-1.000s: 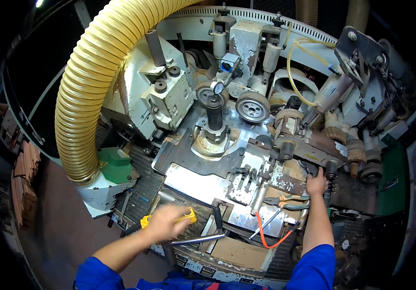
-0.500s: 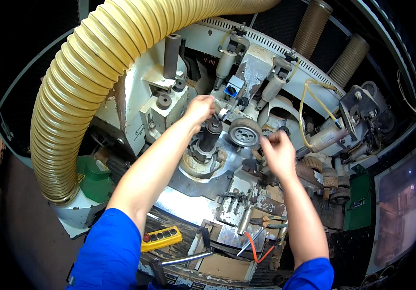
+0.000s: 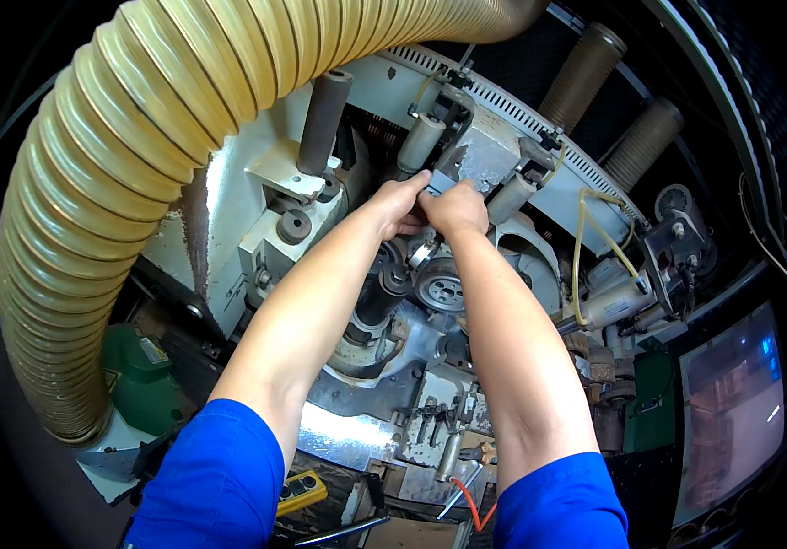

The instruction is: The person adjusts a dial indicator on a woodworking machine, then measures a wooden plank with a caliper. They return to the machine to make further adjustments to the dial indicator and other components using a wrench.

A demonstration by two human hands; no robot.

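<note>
My left hand point(image 3: 397, 207) and my right hand point(image 3: 459, 209) meet at the middle of the machine. Both have their fingers curled in, and what lies between them is hidden. Just behind the fingertips shows the edge of a small grey-blue box point(image 3: 441, 180). Below the hands sits a black-rimmed wheel point(image 3: 439, 285) with a holed metal hub, partly covered by my right forearm. A small round gauge-like part point(image 3: 423, 253) is next to it. Under my left wrist a dark upright spindle point(image 3: 380, 295) rises from a round base.
A thick yellow ribbed hose point(image 3: 91, 165) arches over the left side. Cylinders point(image 3: 421, 142) and a thin yellow tube point(image 3: 582, 247) stand beyond and to the right. Nearer lie a yellow push-button box point(image 3: 300, 491), a metal rod point(image 3: 343, 532) and an orange hose point(image 3: 471, 503).
My right hand has moved left and away from me, from beside the wheel to my left hand. My left hand has shifted slightly farther away. The view has shifted too.
</note>
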